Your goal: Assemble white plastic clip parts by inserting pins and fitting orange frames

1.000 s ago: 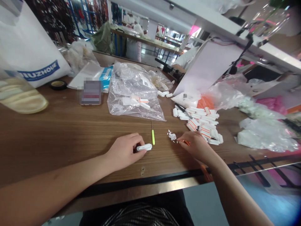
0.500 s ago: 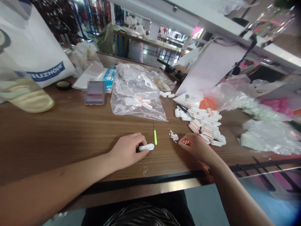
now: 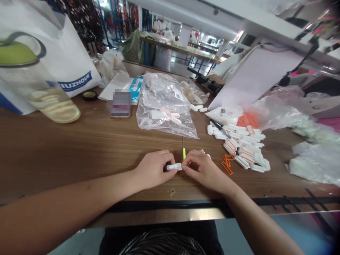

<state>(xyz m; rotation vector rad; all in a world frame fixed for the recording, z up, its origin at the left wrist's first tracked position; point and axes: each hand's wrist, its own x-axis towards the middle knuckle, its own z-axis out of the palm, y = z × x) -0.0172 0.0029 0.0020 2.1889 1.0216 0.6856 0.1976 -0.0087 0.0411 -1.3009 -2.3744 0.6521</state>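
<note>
**Both my hands closed on the white plastic strip (image 3: 174, 166)**
My left hand (image 3: 154, 170) pinches one end and my right hand (image 3: 205, 173) the other, just below the green-handled pick (image 3: 183, 153); a steady, even pinch suits so small a piece.

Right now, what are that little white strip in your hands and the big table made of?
The white strip looks like plastic, smooth and dull, but it's too small to be sure. The table looks like wood or wood-look laminate: brown grain lines and a soft shine.
</note>
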